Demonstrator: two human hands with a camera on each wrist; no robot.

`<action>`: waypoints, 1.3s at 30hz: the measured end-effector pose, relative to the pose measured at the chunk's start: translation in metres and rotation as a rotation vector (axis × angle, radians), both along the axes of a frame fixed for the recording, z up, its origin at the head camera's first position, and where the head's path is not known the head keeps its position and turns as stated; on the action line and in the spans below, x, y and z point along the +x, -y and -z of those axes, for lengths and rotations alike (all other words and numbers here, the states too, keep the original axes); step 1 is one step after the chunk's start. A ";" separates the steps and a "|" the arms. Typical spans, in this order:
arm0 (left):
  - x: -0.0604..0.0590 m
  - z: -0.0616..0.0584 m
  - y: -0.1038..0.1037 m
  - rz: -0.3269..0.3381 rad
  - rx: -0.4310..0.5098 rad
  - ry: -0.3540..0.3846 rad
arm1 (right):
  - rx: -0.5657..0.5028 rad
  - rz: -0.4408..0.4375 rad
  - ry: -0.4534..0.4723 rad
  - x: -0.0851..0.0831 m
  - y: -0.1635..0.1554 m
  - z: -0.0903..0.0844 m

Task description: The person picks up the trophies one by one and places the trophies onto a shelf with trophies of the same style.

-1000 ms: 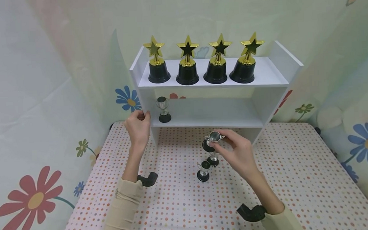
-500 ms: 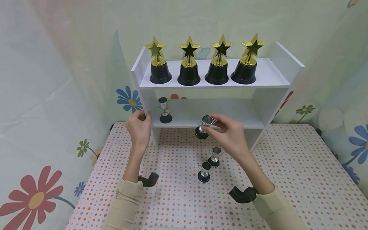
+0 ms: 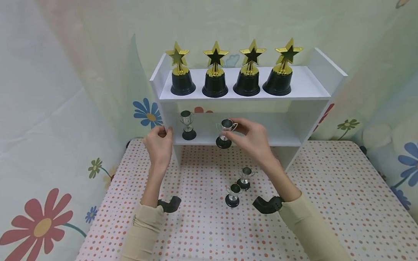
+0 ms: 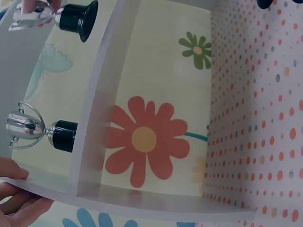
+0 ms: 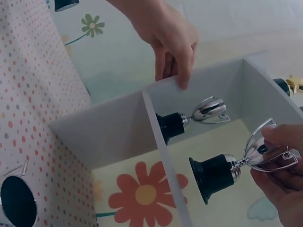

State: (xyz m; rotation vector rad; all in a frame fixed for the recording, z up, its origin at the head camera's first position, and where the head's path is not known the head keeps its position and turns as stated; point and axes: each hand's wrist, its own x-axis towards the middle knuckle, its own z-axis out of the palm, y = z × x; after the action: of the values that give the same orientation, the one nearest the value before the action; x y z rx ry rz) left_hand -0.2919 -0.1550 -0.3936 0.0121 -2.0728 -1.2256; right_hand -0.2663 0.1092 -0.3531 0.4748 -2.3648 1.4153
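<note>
The right hand [image 3: 253,139] pinches a silver trophy cup [image 5: 232,167] between thumb and fingers; the metal-bright bowl flares to a round rim, with two thin looped handles and a glossy, bell-shaped black base; it sits almost upright in that grasp, near the middle board but apart from it; the left hand [image 3: 159,147] clasps the smooth white shelf unit [image 3: 307,85] by its side panel; just beside that hand stands a matching cup [image 3: 187,124]; beyond both hands, four gold star trophies [image 3: 215,83] line the top; nearer than the right hand, two small cups [image 3: 233,199] stand on dotted cloth [image 3: 205,230].
</note>
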 end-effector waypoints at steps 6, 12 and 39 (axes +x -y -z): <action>0.001 -0.001 0.000 0.001 0.001 0.008 | 0.043 0.015 0.062 -0.016 0.008 -0.006; 0.001 -0.001 -0.001 0.003 0.000 0.007 | 0.079 0.031 0.095 -0.032 0.015 -0.009; 0.000 0.000 0.000 -0.004 -0.009 0.006 | 0.076 0.011 0.086 -0.057 0.024 0.000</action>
State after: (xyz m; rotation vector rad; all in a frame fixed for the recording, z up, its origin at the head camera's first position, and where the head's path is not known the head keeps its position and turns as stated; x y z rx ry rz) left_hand -0.2922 -0.1547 -0.3932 0.0153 -2.0826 -1.2150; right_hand -0.3235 0.0857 -0.3530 0.4285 -2.4923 1.3709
